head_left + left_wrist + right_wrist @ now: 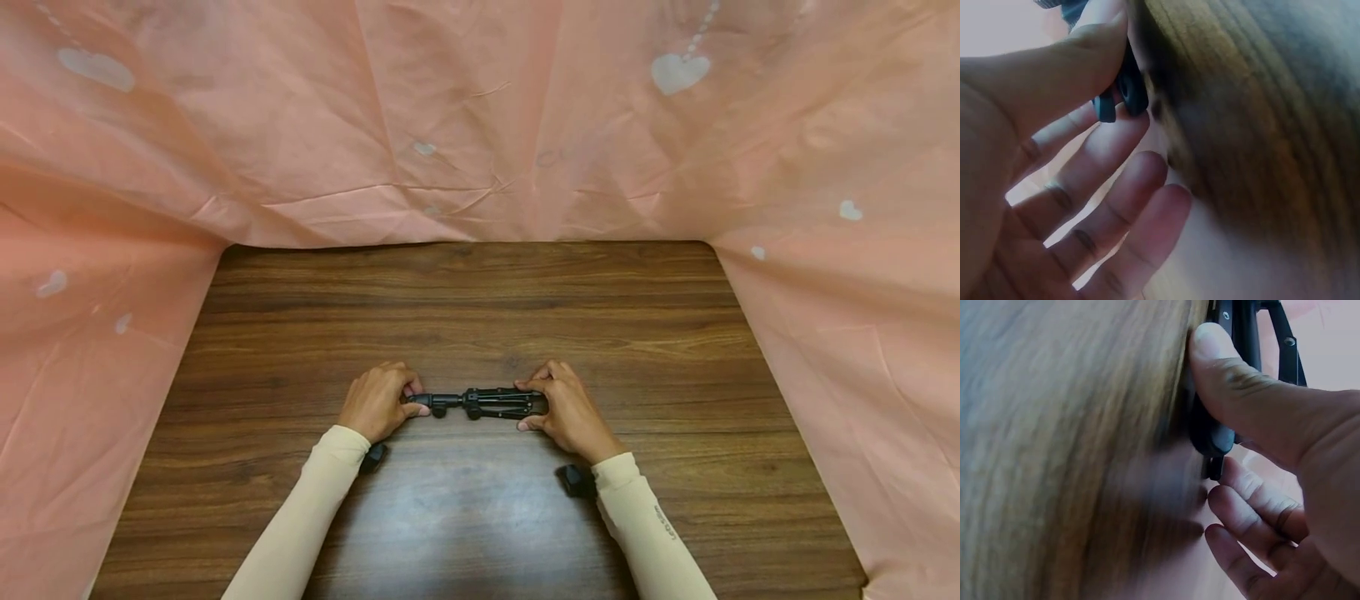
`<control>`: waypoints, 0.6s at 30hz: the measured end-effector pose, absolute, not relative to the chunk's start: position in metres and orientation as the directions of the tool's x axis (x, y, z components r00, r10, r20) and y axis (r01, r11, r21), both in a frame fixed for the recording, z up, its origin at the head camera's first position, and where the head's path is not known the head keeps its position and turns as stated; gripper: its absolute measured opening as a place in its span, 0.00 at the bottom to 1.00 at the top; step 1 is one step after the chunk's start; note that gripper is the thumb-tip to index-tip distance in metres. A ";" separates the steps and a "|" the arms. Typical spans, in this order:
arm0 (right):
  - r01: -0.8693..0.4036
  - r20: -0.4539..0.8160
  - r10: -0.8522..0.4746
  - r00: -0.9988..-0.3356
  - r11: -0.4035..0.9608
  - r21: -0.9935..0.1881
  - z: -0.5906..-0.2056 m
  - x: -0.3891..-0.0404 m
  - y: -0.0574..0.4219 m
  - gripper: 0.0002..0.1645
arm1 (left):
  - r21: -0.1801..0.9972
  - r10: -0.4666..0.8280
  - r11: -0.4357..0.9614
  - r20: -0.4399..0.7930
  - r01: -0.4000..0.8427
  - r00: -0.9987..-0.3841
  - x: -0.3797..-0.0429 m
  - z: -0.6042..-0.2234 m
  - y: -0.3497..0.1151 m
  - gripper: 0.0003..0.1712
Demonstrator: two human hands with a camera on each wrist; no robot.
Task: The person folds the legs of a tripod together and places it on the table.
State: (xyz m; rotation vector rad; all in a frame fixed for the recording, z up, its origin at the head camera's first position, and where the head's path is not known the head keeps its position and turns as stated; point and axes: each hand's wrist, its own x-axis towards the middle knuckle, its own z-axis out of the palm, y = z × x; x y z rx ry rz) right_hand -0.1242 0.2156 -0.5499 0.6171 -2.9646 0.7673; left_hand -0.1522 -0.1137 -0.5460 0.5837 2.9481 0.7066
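Observation:
A small black tripod (491, 402) lies lengthwise from left to right on the wooden table, its legs folded nearly together. My left hand (377, 402) pinches its left end, the head end, between thumb and fingers. At the leg end my right hand (566, 408) grips the feet between thumb and fingers. In the left wrist view, the dark tip of the tripod (1132, 87) shows between the thumb and fingertips. The right wrist view shows a rounded foot of the tripod (1213, 431) under the thumb, with other fingers behind it.
The brown wood-grain table (465, 308) is enclosed at the back and sides by pink sheeting (465, 125) with pale hearts. Black wrist devices sit by the left cuff (372, 458) and the right cuff (611, 471).

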 end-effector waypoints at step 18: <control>-0.299 0.089 -0.298 -0.951 0.800 -0.521 -0.515 -0.122 0.206 0.42 | 0.397 0.362 0.849 0.042 0.348 -0.931 -0.148 -0.508 -0.117 0.34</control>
